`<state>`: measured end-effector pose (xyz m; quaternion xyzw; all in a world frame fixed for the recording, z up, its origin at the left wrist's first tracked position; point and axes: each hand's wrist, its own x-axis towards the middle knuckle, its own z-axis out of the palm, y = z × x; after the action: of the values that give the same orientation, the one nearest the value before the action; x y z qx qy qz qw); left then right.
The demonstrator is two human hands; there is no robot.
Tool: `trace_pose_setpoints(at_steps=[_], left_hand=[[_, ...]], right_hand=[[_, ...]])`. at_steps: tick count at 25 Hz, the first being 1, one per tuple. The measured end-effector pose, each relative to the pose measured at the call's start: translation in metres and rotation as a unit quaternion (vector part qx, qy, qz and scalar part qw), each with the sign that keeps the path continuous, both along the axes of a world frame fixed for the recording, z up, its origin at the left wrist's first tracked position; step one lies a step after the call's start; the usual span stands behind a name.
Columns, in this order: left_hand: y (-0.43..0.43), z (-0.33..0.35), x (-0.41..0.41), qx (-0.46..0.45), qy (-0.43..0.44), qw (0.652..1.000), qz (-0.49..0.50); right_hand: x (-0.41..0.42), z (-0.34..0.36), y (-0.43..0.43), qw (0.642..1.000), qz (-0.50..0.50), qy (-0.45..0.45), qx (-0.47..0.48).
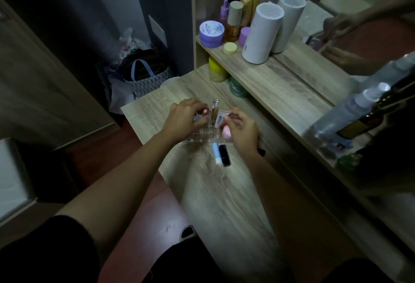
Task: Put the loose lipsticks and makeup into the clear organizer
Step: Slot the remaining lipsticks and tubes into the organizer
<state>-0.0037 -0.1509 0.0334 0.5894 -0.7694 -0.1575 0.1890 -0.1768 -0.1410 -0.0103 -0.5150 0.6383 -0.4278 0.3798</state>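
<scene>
So, from the head camera, both hands are working over the clear plastic organizer with small square compartments [197,135], which sits on the light wood-grain vanity top [215,183]. The left hand [187,117] is pinched around a small red lipstick with a round white-printed end cap [204,111], and that cap faces up toward the camera, so its long axis runs roughly upright over the organizer's far-left part. The right hand [241,131] grips a white squeeze tube with dark lettering [219,120] by its top end; the tube is tilted, lower end pointing down and left into the organizer. Just beside that hand, a pink rounded makeup sponge [225,133] sits in the organizer's right side. A slim lip gloss tube with a silver cap [215,107] stands upright at the back; I can't tell which compartment.

Still loose on the vanity top, just in front of the organizer: a light blue and white lip balm stick [216,153] and a black lipstick tube [224,155], lying side by side, touching or nearly so, long axes pointing away from the person toward the organizer.

Up on the shelf [269,73] stand a tall white cylinder with a slotted top [261,33] and a purple round jar [211,33].
</scene>
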Motion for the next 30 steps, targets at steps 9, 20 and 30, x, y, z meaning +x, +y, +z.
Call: trace_pose_setpoints(at_steps=[9, 20, 30], left_hand=[[-0.013, -0.021, -0.002, -0.007, -0.099, 0.994, -0.049], [-0.017, -0.017, -0.004, -0.083, -0.204, 0.974, -0.061], [0.009, -0.012, -0.005, -0.101, -0.031, 0.993, -0.049]], right_hand=[[-0.001, -0.020, -0.011, 0.996, 0.047, 0.068, -0.029], [0.004, -0.022, -0.017, 0.996, 0.052, 0.070, 0.013], [-0.026, -0.011, 0.002, 0.995, 0.037, 0.087, 0.004]])
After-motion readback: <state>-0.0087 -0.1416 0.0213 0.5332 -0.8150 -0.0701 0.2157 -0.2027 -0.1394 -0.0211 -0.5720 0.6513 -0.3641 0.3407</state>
